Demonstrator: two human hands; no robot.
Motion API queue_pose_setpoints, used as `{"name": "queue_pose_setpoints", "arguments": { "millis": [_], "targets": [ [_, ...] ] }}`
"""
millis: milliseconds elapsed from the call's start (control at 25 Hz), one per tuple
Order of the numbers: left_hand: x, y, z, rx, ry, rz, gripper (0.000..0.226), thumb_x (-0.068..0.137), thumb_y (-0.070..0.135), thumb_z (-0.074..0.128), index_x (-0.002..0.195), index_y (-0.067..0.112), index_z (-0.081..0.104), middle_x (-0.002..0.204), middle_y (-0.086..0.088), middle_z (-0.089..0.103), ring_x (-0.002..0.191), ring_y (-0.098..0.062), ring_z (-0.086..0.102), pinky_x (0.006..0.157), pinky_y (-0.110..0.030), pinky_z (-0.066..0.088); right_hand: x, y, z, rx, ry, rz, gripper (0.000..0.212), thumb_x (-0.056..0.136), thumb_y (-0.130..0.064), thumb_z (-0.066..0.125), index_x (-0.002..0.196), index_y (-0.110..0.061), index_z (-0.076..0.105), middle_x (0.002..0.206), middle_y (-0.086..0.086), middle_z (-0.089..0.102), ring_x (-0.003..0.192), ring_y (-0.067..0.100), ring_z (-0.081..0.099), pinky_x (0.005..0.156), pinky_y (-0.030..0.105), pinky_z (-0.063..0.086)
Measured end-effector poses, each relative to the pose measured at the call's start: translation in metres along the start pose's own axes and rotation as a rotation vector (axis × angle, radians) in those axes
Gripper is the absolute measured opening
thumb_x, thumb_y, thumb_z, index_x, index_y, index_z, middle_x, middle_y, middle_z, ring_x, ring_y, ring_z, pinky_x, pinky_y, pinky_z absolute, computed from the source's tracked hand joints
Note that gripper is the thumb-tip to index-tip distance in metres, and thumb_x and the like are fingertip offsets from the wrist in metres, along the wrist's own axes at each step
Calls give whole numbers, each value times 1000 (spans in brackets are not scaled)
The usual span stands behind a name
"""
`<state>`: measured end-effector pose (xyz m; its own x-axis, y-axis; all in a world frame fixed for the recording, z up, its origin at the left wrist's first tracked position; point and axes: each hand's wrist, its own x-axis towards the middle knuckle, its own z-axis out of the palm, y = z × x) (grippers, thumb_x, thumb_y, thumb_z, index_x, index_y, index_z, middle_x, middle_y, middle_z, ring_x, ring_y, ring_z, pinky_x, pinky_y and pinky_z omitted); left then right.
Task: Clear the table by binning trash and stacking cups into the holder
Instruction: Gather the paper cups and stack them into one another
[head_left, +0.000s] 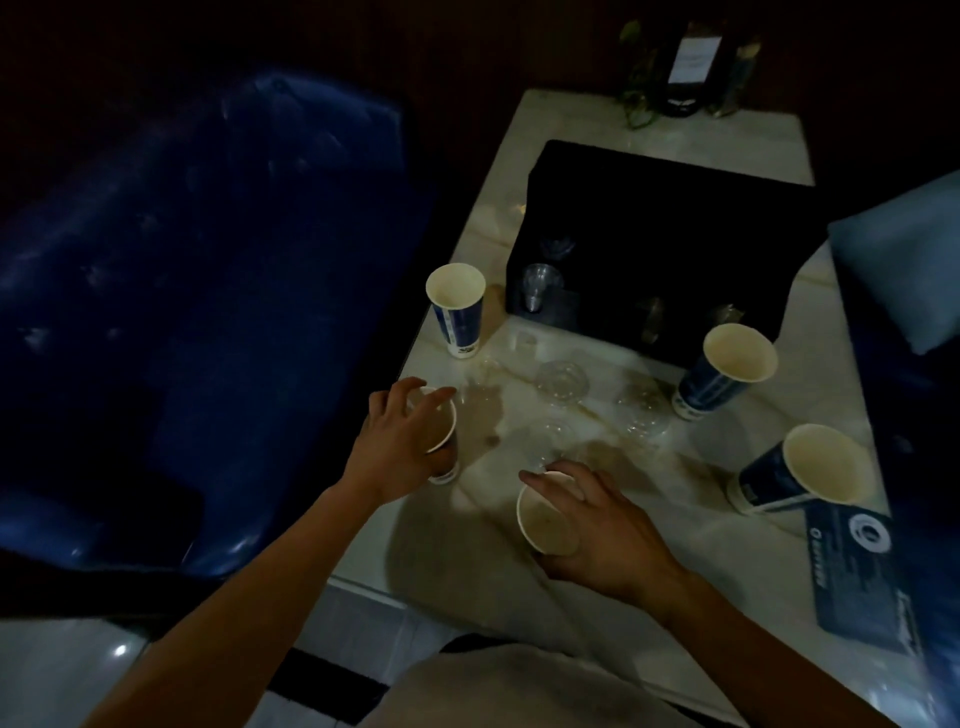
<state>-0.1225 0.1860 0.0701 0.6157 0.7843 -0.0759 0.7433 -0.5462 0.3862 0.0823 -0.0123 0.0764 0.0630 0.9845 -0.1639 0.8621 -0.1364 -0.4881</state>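
Note:
My left hand (400, 441) grips a blue-and-white paper cup (441, 441) near the table's left edge. In my right hand (597, 525) is another paper cup (545, 525), held by its side near the front edge. Three more paper cups stand free: one at the left (457, 312), one at the right (727, 369), one tilted at the far right (800, 473). Several clear plastic cups (561, 382) lie on the marble table (467, 545) between them. A black cup holder box (665, 244) sits behind, with clear cups (537, 288) in its front slot.
A blue padded chair (208, 291) stands left of the table. A dark printed card (862, 566) lies at the front right corner. A light blue cushion (904, 260) is at the right. A plant and a dark bottle (685, 67) stand at the far end.

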Motion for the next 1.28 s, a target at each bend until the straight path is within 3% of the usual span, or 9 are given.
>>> {"name": "queue_pose_setpoints", "arguments": {
  "millis": [200, 360, 480, 600, 720, 920, 1000, 1160, 1280],
  "targets": [
    [-17, 30, -43, -127, 61, 214, 73, 73, 56, 60, 139, 52, 30, 142, 7, 31, 123, -21, 30, 91, -41, 48, -12, 3, 13, 64, 79, 43, 91, 67, -63, 67, 141, -55, 15, 148, -20, 15, 129, 12, 31, 97, 31, 46],
    [-21, 54, -89, -183, 119, 382, 70, 76, 52, 62, 141, 40, 38, 142, 4, 35, 123, -20, 34, 93, -33, 39, -19, -2, 24, 283, 186, 80, 96, 65, -56, 74, 142, -53, 17, 143, -25, 25, 126, -3, 31, 94, 22, 45],
    [-27, 73, -100, -287, 68, 470, 69, 79, 50, 65, 141, 35, 40, 142, 4, 35, 126, -22, 37, 100, -33, 39, -16, -5, 28, 410, 228, 148, 106, 60, -49, 83, 137, -59, 12, 135, -40, 26, 118, -13, 36, 85, 3, 38],
    [-33, 91, -83, -266, -12, 551, 69, 80, 49, 66, 142, 35, 39, 143, 2, 35, 128, -24, 37, 99, -42, 45, -13, -3, 32, 399, 233, 170, 101, 64, -55, 78, 146, -44, 20, 138, -27, 37, 119, -11, 43, 90, 2, 37],
    [-36, 100, -54, -137, -21, 621, 76, 76, 52, 66, 142, 42, 31, 143, -2, 36, 126, -25, 36, 93, -43, 49, -16, 1, 33, 466, 259, 150, 98, 64, -58, 78, 143, -49, 21, 132, -31, 36, 116, -20, 40, 90, -2, 34],
    [-39, 100, -5, -22, -21, 668, 73, 77, 66, 57, 142, 47, 30, 144, 6, 33, 127, -16, 33, 91, -26, 37, -18, 0, 38, 462, 328, 135, 93, 60, -50, 81, 137, -23, 37, 126, -12, 51, 114, 5, 56, 91, 12, 45],
    [-37, 99, 12, 3, -45, 644, 71, 78, 71, 52, 141, 50, 28, 146, 8, 31, 129, -16, 32, 93, -28, 40, -17, 2, 38, 447, 322, 149, 87, 61, -35, 88, 132, -24, 39, 126, -9, 52, 117, 10, 57, 94, 20, 47],
    [-37, 97, 43, 21, -53, 690, 71, 81, 67, 58, 143, 38, 35, 148, -4, 38, 132, -27, 39, 101, -46, 46, -17, 6, 38, 541, 306, 212, 67, 76, -8, 81, 129, -26, 45, 130, -9, 54, 119, -13, 49, 105, 29, 44],
    [-37, 92, 57, 34, -56, 690, 71, 83, 64, 57, 143, 31, 38, 145, -10, 46, 130, -32, 44, 97, -49, 49, -14, 11, 41, 588, 223, 222, 76, 72, -16, 84, 137, -21, 43, 130, 0, 58, 120, 10, 56, 99, 27, 47]
  ]
}}
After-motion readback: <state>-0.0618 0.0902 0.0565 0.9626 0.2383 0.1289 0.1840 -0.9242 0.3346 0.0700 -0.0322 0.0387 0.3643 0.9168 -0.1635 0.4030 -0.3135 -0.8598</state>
